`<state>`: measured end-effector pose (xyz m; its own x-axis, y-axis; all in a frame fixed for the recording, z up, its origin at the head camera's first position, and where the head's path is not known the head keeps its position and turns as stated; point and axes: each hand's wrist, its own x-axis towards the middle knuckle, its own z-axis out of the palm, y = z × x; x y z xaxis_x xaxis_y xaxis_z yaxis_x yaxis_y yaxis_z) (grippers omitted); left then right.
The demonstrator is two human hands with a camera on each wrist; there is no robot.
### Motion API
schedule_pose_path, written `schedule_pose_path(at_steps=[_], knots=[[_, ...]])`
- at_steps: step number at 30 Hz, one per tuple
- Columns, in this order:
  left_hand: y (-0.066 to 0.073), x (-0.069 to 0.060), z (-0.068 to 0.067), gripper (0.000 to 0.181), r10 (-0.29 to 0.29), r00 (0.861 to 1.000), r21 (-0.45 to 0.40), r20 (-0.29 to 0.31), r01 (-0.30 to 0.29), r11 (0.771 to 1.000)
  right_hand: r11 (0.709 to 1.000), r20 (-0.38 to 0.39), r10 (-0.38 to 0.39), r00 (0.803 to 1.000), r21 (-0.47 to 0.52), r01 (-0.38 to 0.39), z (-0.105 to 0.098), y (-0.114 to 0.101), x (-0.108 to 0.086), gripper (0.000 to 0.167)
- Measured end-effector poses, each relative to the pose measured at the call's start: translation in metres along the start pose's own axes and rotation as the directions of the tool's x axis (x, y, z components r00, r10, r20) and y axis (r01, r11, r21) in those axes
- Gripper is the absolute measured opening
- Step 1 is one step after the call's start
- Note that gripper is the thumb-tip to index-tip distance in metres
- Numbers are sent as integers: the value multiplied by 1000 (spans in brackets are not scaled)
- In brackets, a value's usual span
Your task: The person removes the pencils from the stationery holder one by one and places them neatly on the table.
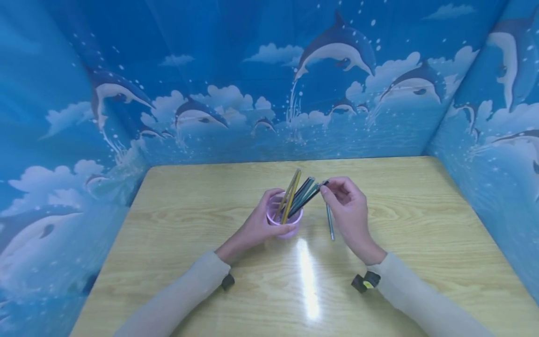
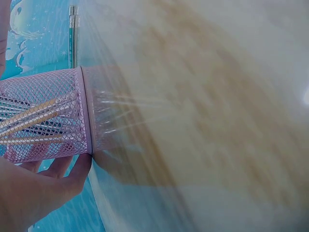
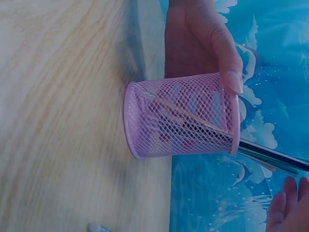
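Observation:
A pink mesh pen cup [image 1: 287, 232] stands on the table, and my left hand [image 1: 263, 220] grips it around the side. Inside lean several pencils: yellow ones [image 1: 291, 196] toward the left, green and black ones [image 1: 305, 194] toward the right. My right hand [image 1: 347, 206] pinches the upper end of a black pencil [image 1: 309, 197] between thumb and fingers; its lower end is in the cup. Below that hand a teal pencil [image 1: 330, 224] lies on the table. Two pencil ends [image 2: 73, 29] show beyond the cup in the left wrist view.
The wood-grain table [image 1: 189, 201] carries a bright glare streak in front of the cup. Blue dolphin-print curtains [image 1: 236, 131] enclose it at the back and both sides. A small black device [image 1: 365, 282] sits at the right wrist.

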<state>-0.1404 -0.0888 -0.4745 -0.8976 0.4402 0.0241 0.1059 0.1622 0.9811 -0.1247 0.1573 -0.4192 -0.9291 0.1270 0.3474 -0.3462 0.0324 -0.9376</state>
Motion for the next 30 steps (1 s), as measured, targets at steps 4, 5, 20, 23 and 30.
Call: schedule_pose_path(at_steps=[4,5,20,23,30], knots=[[0,0,1,97,-1,1000,-4,2,1,1000,991,-4,-89,996,100,89,-4,-5,4,16],[1,-1,1,97,-3,1000,-3,1,3,1000,986,-4,-107,994,125,107,-4,-7,5,17],[0,-2,0,95,-10,1000,17,-13,10,1000,895,-98,-273,957,338,290,-19,-27,22,15],[0,-2,0,96,-12,1000,19,-14,13,1000,885,-121,-276,954,356,301,-22,-30,26,15],[0,0,0,95,-4,1000,15,-5,4,1000,919,-124,-210,970,313,239,-34,-31,33,15]])
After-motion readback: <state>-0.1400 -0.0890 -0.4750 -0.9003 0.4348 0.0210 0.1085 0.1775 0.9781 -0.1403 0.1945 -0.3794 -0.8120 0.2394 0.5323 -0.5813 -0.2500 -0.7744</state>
